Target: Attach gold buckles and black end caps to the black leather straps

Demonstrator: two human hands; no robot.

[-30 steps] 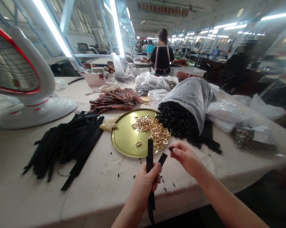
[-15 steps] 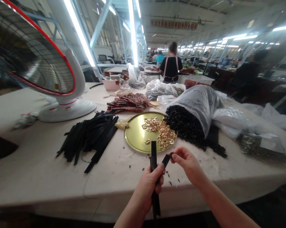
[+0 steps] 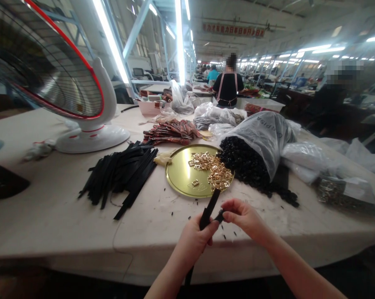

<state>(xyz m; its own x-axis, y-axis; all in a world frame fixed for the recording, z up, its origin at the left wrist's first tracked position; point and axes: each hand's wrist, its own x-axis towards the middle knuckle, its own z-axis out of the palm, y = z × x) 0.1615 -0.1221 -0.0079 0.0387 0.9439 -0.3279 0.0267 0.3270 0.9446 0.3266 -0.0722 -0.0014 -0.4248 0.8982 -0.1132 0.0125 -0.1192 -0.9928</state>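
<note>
My left hand is closed around black straps, whose upper ends point up toward the tray and whose lower end hangs below the wrist. Close to the left thumb, a short black strap end sticks out to the right. My right hand pinches at that end; any small piece between its fingertips is hidden. Just beyond lies a round gold tray bearing a heap of gold-coloured metal buckles. To the right, small black pieces spill from a clear plastic bag.
A pile of black strips lies to the left, before a red-rimmed fan. Reddish-brown strips lie behind the tray. A bag of metal parts sits at the right. A person stands farther back.
The straps in my left hand have tilted to the right. My right fingertips have closed in on the short strap end, nearer the left thumb. The view has shifted slightly.
</note>
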